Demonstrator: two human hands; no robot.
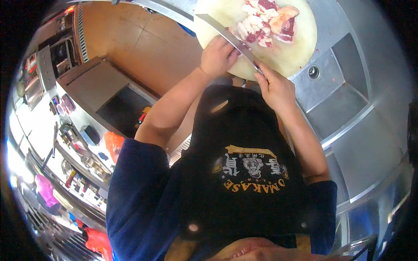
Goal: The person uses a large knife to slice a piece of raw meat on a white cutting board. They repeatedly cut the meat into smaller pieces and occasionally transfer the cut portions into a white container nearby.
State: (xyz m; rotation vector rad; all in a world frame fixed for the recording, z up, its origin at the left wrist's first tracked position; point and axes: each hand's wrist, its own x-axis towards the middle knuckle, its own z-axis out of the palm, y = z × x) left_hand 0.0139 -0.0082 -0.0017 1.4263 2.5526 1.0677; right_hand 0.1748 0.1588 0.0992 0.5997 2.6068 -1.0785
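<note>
A round, pale cutting board [287, 65] lies before me at the top of the view. My right hand [277, 86] grips the handle of a long-bladed kitchen knife [225, 34], whose blade slants up and left across the board. Just left of the blade, my left hand [217, 55] has its fingers curled at a small reddish piece of meat [240, 53]; the blade partly hides this contact. Beyond the knife lies a heap of cut fatty raw meat [253, 26]. A larger chunk of meat with yellowish skin [284, 21] rests against the heap's right side.
To the board's right is a stainless-steel sink basin [339, 94] with a round drain [314, 72]. Steel counter [369, 146] continues down the right side. Brown tiled floor [130, 39] shows at upper left. A low cabinet [94, 81] and a cluttered worktop with an orange bag [113, 145] stand left.
</note>
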